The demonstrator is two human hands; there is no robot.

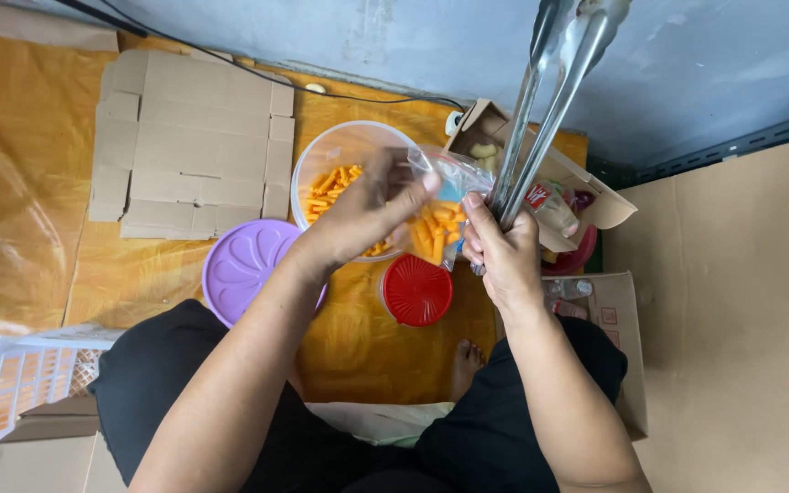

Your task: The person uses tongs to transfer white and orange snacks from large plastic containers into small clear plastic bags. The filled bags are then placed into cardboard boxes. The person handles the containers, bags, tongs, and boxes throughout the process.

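Metal tongs (550,100) clamped in right hand (504,251); left hand (367,215) pinching snack bag (440,196).

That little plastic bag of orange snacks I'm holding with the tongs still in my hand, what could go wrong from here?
1. The small clear bag is pinched between the left hand and right hand above the orange mat; if it tips, the orange snack sticks may spill outside the clear bowl.
2. The right hand also grips the metal tongs, so its hold on the bag may be weak.
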